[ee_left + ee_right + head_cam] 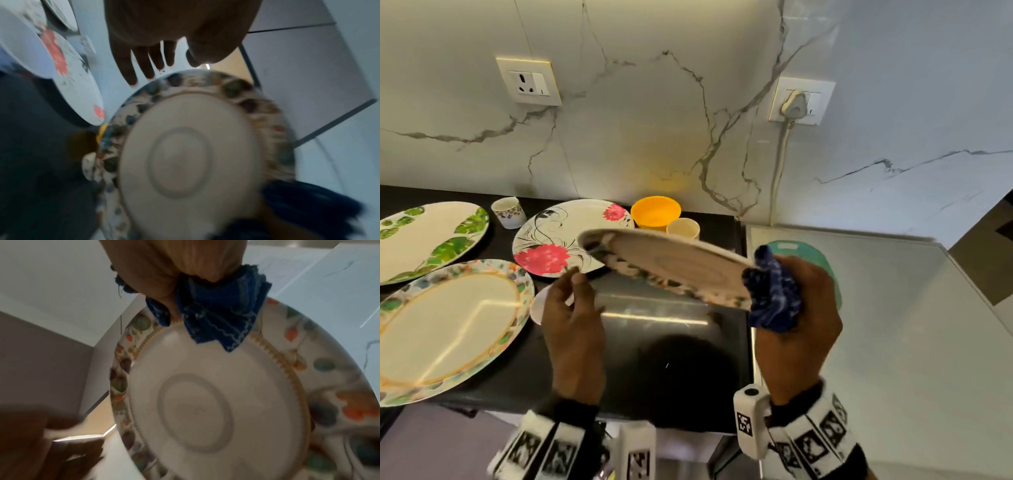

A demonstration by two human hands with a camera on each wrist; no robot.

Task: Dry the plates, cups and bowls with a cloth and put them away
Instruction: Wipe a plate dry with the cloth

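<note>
A plate with a multicoloured leaf rim [674,263] [185,162] [205,402] hangs tilted over the dark counter, its underside towards me. My right hand [801,308] [174,264] grips its right rim through a bunched blue cloth [774,294] [308,203] [218,318]. My left hand [575,287] [156,48] is just below the plate's left edge. Its fingers are straight and hold nothing.
On the black counter [510,373] lie a green-leaf plate [431,236], a second leaf-rimmed plate [448,325] and a pink-flower plate [558,236]. A patterned cup [508,210], yellow bowl [655,210] and cream cup [683,228] stand by the wall. A teal dish [822,260] sits on the steel surface [876,325].
</note>
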